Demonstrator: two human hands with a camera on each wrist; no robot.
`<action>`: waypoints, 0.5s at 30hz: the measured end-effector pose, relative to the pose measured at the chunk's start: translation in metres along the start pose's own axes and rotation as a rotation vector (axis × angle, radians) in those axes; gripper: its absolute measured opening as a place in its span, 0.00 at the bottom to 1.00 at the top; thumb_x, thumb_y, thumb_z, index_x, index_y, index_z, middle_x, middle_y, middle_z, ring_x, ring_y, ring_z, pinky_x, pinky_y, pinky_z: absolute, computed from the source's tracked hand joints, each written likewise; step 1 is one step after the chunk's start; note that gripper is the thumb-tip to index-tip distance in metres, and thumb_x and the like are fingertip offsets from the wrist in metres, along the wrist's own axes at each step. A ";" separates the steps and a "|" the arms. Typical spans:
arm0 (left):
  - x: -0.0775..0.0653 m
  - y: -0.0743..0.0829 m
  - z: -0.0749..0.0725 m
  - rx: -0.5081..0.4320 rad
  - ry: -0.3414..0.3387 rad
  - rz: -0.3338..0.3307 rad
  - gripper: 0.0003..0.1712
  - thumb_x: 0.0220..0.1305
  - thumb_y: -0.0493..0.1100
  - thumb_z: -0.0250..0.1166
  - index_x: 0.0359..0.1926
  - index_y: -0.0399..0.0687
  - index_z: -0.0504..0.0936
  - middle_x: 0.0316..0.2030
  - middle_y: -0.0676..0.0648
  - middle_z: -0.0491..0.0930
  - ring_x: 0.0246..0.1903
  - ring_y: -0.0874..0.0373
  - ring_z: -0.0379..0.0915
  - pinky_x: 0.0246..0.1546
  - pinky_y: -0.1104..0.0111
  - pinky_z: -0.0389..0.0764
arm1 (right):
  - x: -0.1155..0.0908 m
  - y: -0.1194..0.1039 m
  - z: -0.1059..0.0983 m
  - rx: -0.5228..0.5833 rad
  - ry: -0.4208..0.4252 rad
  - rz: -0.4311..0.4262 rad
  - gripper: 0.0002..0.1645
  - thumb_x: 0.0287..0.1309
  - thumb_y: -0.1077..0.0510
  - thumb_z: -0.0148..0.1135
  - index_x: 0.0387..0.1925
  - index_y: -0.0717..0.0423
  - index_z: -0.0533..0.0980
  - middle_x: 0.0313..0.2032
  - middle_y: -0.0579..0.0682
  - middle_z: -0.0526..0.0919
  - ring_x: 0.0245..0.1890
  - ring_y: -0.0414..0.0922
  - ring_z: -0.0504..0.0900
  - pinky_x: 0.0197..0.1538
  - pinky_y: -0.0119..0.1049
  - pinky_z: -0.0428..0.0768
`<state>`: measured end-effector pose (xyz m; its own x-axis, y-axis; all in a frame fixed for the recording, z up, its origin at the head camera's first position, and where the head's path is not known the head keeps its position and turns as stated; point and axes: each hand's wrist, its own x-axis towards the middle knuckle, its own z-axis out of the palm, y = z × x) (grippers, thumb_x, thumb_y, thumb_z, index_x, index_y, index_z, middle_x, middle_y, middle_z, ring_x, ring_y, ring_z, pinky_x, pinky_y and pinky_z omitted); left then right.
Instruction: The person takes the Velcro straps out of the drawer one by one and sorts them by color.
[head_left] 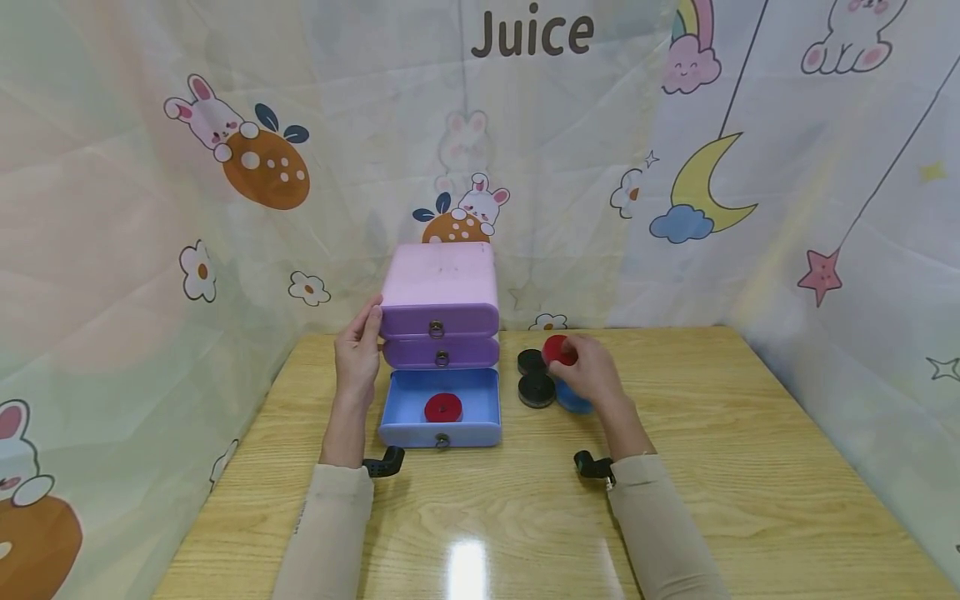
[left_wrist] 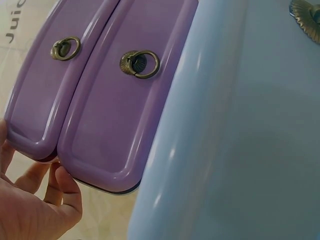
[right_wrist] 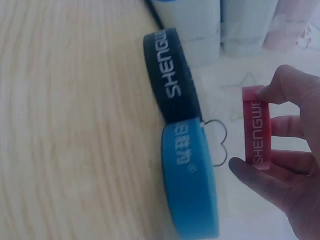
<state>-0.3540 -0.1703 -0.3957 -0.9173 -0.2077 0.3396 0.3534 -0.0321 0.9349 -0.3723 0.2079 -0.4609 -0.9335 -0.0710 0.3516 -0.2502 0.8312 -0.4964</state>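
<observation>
My left hand (head_left: 357, 350) touches the left side of a small drawer cabinet (head_left: 442, 275), its fingertips at the edge of the two purple drawers (left_wrist: 107, 120). Below these, a blue drawer (head_left: 442, 435) stands pulled out with a roll of red electrical tape (head_left: 443, 407) lying inside. With thumb and fingers my right hand (head_left: 594, 371) pinches another red tape roll (right_wrist: 257, 127) by its rim, above the other rolls. Under that hand, partly hidden, sits a blue tape roll (right_wrist: 190, 180). Two black tape rolls (head_left: 536, 390) are beside it, right of the cabinet.
Everything stands on a wooden table (head_left: 525, 508). A printed cloth (head_left: 360, 167) with rabbits, flowers and a moon hangs behind and at the sides. Each drawer has a small brass ring pull (left_wrist: 140, 64).
</observation>
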 end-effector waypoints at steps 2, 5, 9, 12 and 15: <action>-0.001 0.002 0.000 0.006 0.000 0.001 0.23 0.69 0.53 0.57 0.63 0.57 0.75 0.61 0.57 0.74 0.53 0.57 0.72 0.48 0.51 0.75 | 0.000 0.004 0.000 -0.001 0.016 0.007 0.18 0.52 0.49 0.65 0.40 0.57 0.77 0.42 0.55 0.79 0.40 0.52 0.75 0.43 0.48 0.79; 0.001 -0.002 0.000 0.003 0.003 -0.002 0.23 0.69 0.53 0.57 0.63 0.59 0.75 0.61 0.57 0.74 0.53 0.57 0.73 0.48 0.51 0.75 | 0.000 0.010 0.000 0.010 0.040 0.019 0.19 0.54 0.49 0.66 0.41 0.59 0.77 0.44 0.58 0.79 0.42 0.54 0.75 0.44 0.50 0.79; 0.006 -0.012 -0.001 -0.006 0.011 -0.002 0.23 0.67 0.56 0.58 0.62 0.64 0.76 0.61 0.58 0.74 0.54 0.58 0.72 0.47 0.52 0.75 | -0.001 0.020 -0.001 0.029 0.070 0.049 0.20 0.56 0.51 0.66 0.43 0.63 0.75 0.46 0.60 0.77 0.44 0.56 0.74 0.49 0.52 0.77; 0.008 -0.016 -0.002 -0.002 0.017 0.006 0.23 0.66 0.58 0.59 0.61 0.67 0.77 0.61 0.59 0.74 0.54 0.58 0.72 0.45 0.53 0.75 | -0.002 0.030 -0.001 0.040 0.081 0.072 0.20 0.58 0.53 0.66 0.44 0.65 0.74 0.46 0.61 0.77 0.46 0.58 0.74 0.52 0.54 0.76; 0.008 -0.017 -0.001 0.002 0.022 0.017 0.23 0.64 0.60 0.59 0.60 0.68 0.77 0.60 0.59 0.74 0.53 0.58 0.73 0.44 0.56 0.75 | -0.005 0.039 -0.001 0.046 0.087 0.097 0.20 0.60 0.54 0.65 0.45 0.66 0.73 0.47 0.62 0.76 0.47 0.58 0.73 0.54 0.55 0.74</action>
<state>-0.3672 -0.1728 -0.4094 -0.9071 -0.2297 0.3528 0.3682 -0.0265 0.9294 -0.3775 0.2408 -0.4813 -0.9285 0.0585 0.3667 -0.1732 0.8053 -0.5670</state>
